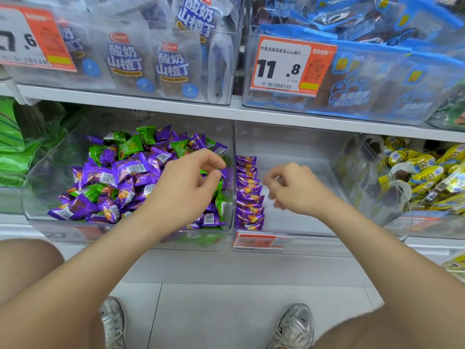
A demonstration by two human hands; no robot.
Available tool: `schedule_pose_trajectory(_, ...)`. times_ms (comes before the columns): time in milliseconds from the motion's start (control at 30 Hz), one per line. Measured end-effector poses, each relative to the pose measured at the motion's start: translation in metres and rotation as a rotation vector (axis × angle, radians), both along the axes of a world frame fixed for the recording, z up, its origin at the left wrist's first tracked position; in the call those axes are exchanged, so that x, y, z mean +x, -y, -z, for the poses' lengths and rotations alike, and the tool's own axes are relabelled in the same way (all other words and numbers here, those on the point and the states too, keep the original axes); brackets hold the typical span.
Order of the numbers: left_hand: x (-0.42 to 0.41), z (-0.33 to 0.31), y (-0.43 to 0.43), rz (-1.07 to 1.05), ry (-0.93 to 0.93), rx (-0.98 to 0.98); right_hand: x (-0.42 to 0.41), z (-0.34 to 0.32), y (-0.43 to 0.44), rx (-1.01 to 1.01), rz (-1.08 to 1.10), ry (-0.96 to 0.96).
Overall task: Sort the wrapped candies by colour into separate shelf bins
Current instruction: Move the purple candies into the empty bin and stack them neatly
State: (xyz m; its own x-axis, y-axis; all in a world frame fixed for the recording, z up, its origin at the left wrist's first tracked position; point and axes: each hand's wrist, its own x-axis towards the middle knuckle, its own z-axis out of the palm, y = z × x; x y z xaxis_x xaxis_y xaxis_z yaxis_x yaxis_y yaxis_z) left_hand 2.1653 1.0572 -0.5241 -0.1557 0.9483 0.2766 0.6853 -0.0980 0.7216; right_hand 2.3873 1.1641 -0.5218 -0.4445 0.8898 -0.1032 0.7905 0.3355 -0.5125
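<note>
Glinting purple and green candies (113,174), barcoded wrappers, heaped in bin (41,190)

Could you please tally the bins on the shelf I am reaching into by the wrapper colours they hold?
Purple and green mixed bin: 1
Purple-only bin: 1
Yellow bin: 1
Green bin, cut off at left: 1
Total: 4

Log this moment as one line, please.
left hand curled over mixed bin, hold unclear | right hand beside purple row in right bin, blurred | sorting unfinished
</note>
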Motion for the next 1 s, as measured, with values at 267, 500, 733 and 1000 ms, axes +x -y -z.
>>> schedule_pose_trajectory(267,-0.020,0.003,0.006,-0.020,-0.148,-0.061,-0.041,0.013,0.021,-0.356,0.176,-0.108)
schedule_pose_trajectory(500,-0.017,0.002,0.008,0.067,-0.218,-0.085,-0.049,0.023,0.013,-0.340,0.222,-0.143)
schedule_pose_trajectory(733,-0.055,-0.007,0.004,-0.198,-0.451,-0.038,-0.062,0.011,0.040,0.412,0.001,-0.345)
schedule_pose_trajectory(1000,-0.091,0.003,0.002,-0.302,-0.619,-0.282,-0.119,0.009,0.048,0.465,-0.494,0.080)
